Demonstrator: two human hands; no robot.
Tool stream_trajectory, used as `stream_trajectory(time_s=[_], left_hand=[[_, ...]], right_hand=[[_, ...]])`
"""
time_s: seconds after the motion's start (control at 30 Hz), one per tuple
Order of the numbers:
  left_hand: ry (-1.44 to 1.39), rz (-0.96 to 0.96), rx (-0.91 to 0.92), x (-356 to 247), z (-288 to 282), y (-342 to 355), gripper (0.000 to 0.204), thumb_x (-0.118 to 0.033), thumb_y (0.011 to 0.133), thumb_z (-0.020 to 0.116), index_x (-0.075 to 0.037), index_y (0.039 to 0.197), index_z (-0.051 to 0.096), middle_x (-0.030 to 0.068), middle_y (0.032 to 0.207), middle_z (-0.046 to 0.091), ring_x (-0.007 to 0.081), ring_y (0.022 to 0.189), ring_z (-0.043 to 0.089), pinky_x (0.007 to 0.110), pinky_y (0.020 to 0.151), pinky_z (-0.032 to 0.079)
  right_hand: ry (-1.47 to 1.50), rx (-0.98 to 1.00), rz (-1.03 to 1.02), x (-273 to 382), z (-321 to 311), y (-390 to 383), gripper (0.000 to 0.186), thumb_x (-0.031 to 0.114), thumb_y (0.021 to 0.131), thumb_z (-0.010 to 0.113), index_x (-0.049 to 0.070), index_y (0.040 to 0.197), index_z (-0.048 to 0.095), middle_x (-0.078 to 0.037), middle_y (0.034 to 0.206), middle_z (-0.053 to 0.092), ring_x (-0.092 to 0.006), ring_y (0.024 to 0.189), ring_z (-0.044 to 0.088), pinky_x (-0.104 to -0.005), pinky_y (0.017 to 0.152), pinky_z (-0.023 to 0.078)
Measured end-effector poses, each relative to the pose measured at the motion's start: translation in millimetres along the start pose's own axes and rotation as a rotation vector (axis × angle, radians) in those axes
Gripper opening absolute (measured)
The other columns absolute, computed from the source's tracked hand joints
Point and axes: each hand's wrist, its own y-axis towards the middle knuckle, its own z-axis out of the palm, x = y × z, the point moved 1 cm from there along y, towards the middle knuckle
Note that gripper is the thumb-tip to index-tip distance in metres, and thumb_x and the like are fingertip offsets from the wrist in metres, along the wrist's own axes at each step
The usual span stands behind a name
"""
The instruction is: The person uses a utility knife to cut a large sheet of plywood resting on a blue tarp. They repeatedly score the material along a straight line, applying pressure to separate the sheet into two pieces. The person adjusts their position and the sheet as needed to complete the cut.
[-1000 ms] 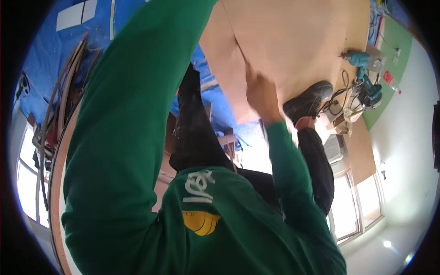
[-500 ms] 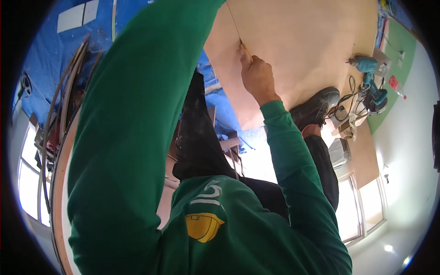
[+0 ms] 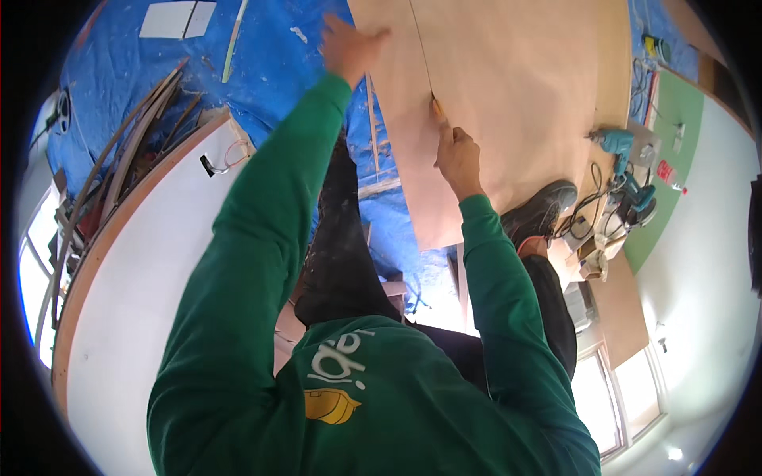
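A large sheet of tan plywood lies under my right hand, which is closed around an orange utility knife. The knife's tip meets the sheet at the lower end of a thin dark line running up toward the top of the view. My left hand, slightly blurred, is up by the sheet's left edge with its fingers spread and nothing in it. Whether it touches the sheet I cannot tell. My black shoe rests on the sheet's lower right part.
Blue tarpaulin covers the floor on the left, with wood strips piled there beside a white panel. At right sit a teal power drill, cables, another teal tool and a plastic bottle.
My left hand, out of view at the top before, has drawn back into view beside the sheet's left edge. The knife and my right hand sit slightly lower and further right in the picture.
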Motion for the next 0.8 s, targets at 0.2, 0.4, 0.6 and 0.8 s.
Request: stream_trajectory(time_s=[0.2, 0.4, 0.6, 0.8], left_hand=[[-0.095, -0.359, -0.016, -18.7, 49.2, -47.8, 0.153, -0.051, 0.063, 0.095, 0.008, 0.157, -0.009, 0.0328, 0.152, 0.039, 0.0472, 0.139, 0.044, 0.053, 0.113, 0.044], [0.021, -0.597, 0.056, -35.6, 44.4, -43.5, 0.149, -0.055, 0.06, 0.096, 0.007, 0.157, 0.001, 0.0285, 0.155, 0.035, 0.0438, 0.142, 0.043, 0.051, 0.115, 0.043], [0.364, -0.588, 0.192, -11.7, 64.7, 5.5, 0.139, -0.079, 0.062, 0.081, 0.01, 0.153, 0.024, 0.0292, 0.147, 0.041, 0.0415, 0.14, 0.043, 0.048, 0.113, 0.043], [0.322, -0.582, 0.287, -40.1, 65.4, 3.4, 0.133, -0.085, 0.062, 0.077, 0.011, 0.148, 0.041, 0.0292, 0.144, 0.045, 0.0407, 0.139, 0.043, 0.048, 0.111, 0.045]], right_hand=[[-0.216, 0.036, -0.047, 31.6, -9.4, 4.9, 0.048, 0.039, 0.105, 0.045, -0.006, 0.104, 0.063, -0.033, 0.093, 0.068, -0.0496, 0.089, 0.067, -0.0554, 0.079, 0.053], [-0.597, -0.017, -0.539, -0.7, -36.6, -47.7, 0.029, 0.018, 0.103, 0.047, 0.003, 0.125, 0.058, -0.024, 0.091, 0.063, -0.0484, 0.077, 0.065, -0.0556, 0.069, 0.053], [-0.478, 0.119, -0.433, -11.4, -103.7, -168.0, 0.065, 0.003, 0.096, 0.052, 0.016, 0.158, 0.038, -0.023, 0.083, 0.063, -0.0425, 0.072, 0.065, -0.0521, 0.063, 0.052], [-0.622, -0.137, -0.675, -20.9, -7.8, -0.9, 0.038, 0.018, 0.1, 0.053, 0.007, 0.137, 0.056, -0.023, 0.078, 0.066, -0.0432, 0.066, 0.066, -0.0519, 0.058, 0.054]])
